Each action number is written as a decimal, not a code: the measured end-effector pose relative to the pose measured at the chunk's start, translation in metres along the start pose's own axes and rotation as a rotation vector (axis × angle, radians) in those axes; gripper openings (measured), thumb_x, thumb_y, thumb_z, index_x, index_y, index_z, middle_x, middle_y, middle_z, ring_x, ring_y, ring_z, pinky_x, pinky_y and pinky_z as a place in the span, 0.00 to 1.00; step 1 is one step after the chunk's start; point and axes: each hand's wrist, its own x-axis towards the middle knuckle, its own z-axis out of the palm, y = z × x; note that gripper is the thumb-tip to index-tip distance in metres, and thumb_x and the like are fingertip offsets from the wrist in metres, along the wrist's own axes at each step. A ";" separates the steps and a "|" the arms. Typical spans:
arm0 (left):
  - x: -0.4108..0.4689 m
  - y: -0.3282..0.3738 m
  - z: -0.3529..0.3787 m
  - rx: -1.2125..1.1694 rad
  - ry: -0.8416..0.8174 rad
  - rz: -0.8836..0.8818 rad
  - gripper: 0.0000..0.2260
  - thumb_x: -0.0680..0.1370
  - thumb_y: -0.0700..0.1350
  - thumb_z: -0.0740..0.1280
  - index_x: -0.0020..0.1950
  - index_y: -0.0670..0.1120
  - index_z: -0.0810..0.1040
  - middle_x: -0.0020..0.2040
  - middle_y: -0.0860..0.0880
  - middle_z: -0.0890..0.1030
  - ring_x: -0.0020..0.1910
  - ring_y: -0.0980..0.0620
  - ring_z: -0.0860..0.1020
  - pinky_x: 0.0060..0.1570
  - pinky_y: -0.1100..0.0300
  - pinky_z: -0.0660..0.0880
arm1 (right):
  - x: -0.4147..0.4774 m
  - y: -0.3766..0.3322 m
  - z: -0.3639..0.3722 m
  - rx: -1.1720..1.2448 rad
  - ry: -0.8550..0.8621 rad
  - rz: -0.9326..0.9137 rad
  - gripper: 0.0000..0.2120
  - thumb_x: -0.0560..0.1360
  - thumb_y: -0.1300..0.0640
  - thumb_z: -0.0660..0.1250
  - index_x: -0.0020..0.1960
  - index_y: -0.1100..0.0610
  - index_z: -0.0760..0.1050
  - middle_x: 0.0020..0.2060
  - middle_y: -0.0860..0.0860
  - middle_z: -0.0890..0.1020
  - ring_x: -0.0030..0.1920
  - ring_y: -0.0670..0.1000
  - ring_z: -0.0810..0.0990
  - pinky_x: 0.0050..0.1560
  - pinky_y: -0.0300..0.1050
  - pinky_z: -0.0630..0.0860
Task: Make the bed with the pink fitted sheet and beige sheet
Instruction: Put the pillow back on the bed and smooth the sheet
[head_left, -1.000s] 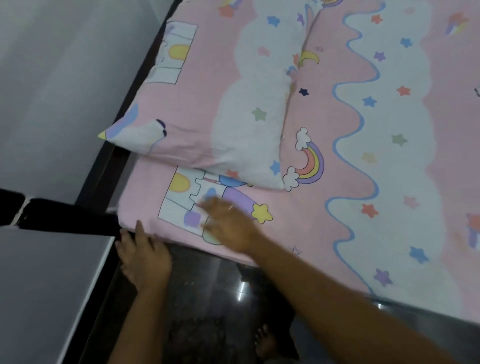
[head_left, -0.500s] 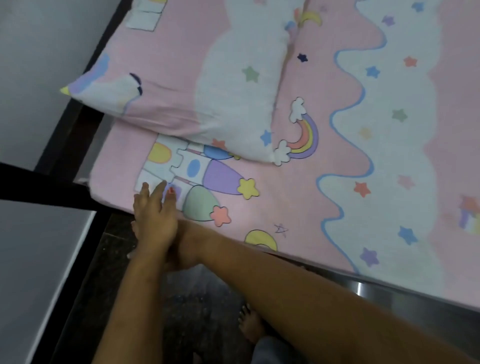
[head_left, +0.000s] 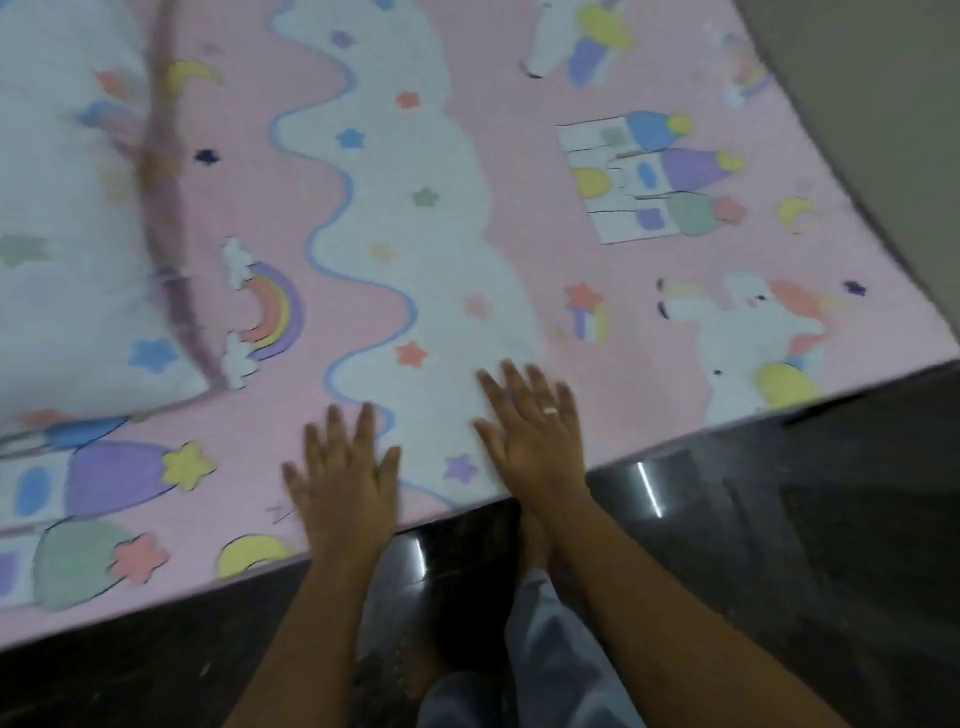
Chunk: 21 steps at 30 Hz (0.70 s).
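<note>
The pink fitted sheet (head_left: 519, 208), printed with clouds, stars, castles and unicorns, lies spread flat over the mattress. My left hand (head_left: 348, 478) rests palm down with fingers spread on the sheet near the bed's near edge. My right hand (head_left: 535, 431), with a ring on one finger, lies flat on the sheet a little to the right of it. Neither hand holds anything. A pillow (head_left: 67, 208) in matching pink print sits at the upper left on the sheet. No beige sheet is in view.
The dark, glossy floor (head_left: 779, 519) runs along the bed's near edge. My legs in grey trousers (head_left: 530, 649) and a bare foot stand there. A grey wall (head_left: 883, 104) borders the bed at the upper right.
The view has swung right along the bed, away from the corner by the pillow. Both hands left the corner edge and now lie flat and spread on the sheet further right.
</note>
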 end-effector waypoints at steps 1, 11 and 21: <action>-0.006 0.002 0.004 0.010 0.008 -0.011 0.31 0.76 0.61 0.46 0.75 0.49 0.64 0.75 0.41 0.61 0.73 0.35 0.59 0.65 0.31 0.56 | -0.020 0.029 -0.007 -0.014 0.019 0.093 0.26 0.78 0.38 0.51 0.74 0.43 0.62 0.73 0.47 0.65 0.74 0.54 0.63 0.71 0.58 0.57; 0.029 0.141 0.010 0.017 0.122 0.202 0.25 0.80 0.48 0.59 0.77 0.47 0.58 0.78 0.45 0.54 0.77 0.44 0.50 0.68 0.34 0.50 | 0.026 0.106 -0.058 0.079 0.096 0.552 0.29 0.80 0.40 0.45 0.78 0.50 0.48 0.78 0.53 0.49 0.77 0.56 0.47 0.74 0.58 0.45; 0.066 0.248 0.052 0.179 -0.022 0.369 0.27 0.80 0.60 0.44 0.77 0.51 0.56 0.78 0.47 0.55 0.76 0.43 0.53 0.68 0.35 0.53 | 0.061 0.203 -0.050 0.029 0.083 0.367 0.28 0.79 0.38 0.47 0.77 0.44 0.55 0.76 0.48 0.58 0.77 0.57 0.53 0.74 0.59 0.44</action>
